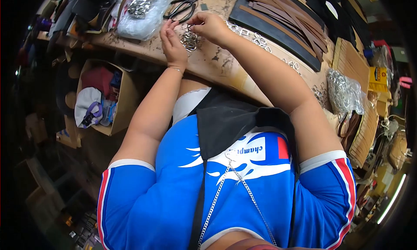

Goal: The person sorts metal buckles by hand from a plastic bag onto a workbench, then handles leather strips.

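A small heap of shiny metal buckles [189, 42] lies on the worktable between my two hands. My right hand [212, 29] reaches in over the heap, thumb and forefinger pinched on what looks like one small metal buckle. On the heap's other side is my left hand [173, 46], its fingers stretched upward and slightly curved; no held thing shows in it. Black-handled scissors [184, 7] lie just beyond the fingertips. More square metal buckles [261, 42] are laid out in a line along the table, partly behind my right forearm.
Brown leather strips [289, 13] are stacked on a dark board [278, 38]. A clear bag of metal hardware [140, 16] sits at the left, another bag of metal pieces [345, 90] at the right. Below the table's edge stands an open cardboard box [124, 104] with cloth inside.
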`<state>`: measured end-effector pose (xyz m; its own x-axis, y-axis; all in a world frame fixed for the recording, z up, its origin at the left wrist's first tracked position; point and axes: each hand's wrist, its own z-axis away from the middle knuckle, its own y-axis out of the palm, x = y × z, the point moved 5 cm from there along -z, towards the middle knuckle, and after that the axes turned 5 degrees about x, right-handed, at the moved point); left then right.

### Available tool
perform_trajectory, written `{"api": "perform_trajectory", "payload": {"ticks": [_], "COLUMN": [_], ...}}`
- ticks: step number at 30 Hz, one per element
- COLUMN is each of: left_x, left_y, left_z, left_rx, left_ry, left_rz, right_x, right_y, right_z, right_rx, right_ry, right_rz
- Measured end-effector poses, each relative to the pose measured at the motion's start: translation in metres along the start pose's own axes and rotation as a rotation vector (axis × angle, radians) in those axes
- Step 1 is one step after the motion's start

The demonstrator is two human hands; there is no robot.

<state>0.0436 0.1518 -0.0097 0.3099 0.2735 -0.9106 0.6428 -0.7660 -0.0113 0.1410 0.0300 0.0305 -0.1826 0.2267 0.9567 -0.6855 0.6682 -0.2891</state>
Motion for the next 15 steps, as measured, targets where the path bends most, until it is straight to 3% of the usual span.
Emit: {"api": "perform_trajectory", "payload": {"ticks": [2, 9, 11, 15], "left_x": [0.001, -0.002, -0.002, -0.001], "left_y": [0.0, 0.002, 0.002, 0.002], "left_z": [0.0, 0.002, 0.002, 0.002], "left_rx": [0.01, 0.019, 0.022, 0.026], "left_ry": [-0.009, -0.003, -0.005, 0.017], "left_rz": [-0.005, -0.005, -0.001, 0.013], "right_x": [0.004, 0.002, 0.017, 0.013], "right_y": [0.0, 0.0, -0.002, 0.002], "right_z": [-0.006, -0.015, -0.011, -0.015], "right_rx": [-0.03, 0.06, 0.057, 0.112], "right_ry": [-0.014, 0.087, 0.056, 0.054], "right_rz": [0.127, -0.059, 0.197, 0.205]}}
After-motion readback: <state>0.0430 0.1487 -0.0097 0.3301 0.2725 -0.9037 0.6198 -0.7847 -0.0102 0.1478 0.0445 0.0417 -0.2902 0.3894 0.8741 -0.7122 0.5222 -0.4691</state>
